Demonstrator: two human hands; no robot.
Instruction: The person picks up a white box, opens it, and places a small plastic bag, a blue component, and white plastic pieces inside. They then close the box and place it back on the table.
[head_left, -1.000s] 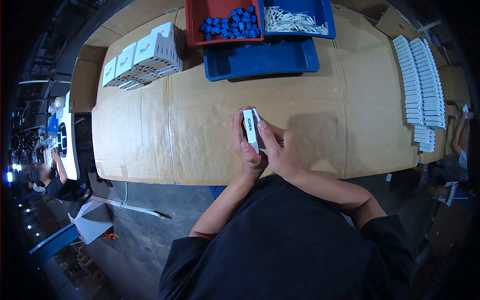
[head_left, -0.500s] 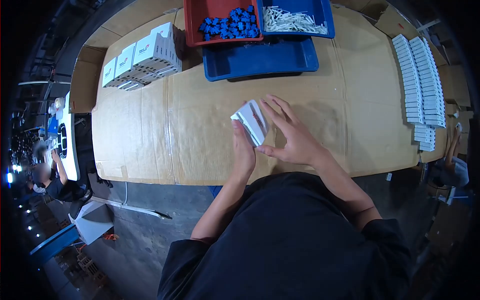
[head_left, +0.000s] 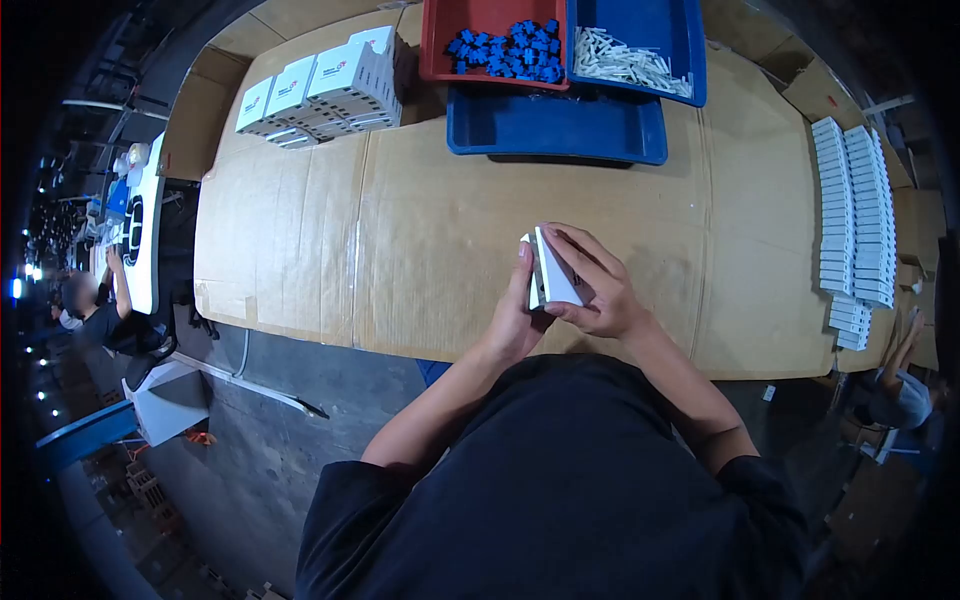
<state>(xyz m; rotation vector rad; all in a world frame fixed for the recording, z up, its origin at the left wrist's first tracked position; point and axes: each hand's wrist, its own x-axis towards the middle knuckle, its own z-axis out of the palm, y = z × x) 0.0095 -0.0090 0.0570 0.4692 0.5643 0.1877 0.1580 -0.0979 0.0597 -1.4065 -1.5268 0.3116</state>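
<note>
Close in front of me, over the near part of the cardboard-covered table, both hands hold a small white box (head_left: 558, 275). A dark gap runs along its left side, between two white faces. My left hand (head_left: 514, 315) grips the left side, with the thumb up along the edge. From the right, my right hand (head_left: 608, 290) wraps the box, fingers over its top and thumb at the lower edge. Part of its printed face is hidden under those fingers.
White printed boxes (head_left: 335, 72) stand stacked at the back left. Behind the table's middle are a red bin (head_left: 437, 45) of blue plastic pieces, a blue bin (head_left: 690, 40) of white sticks and a lower blue tray (head_left: 560, 150). Long white stacks (head_left: 850, 215) line the right.
My right hand has closed from spread fingers onto the box. The box has turned more on edge, its printed face now toward my right palm. The view has shifted slightly.
</note>
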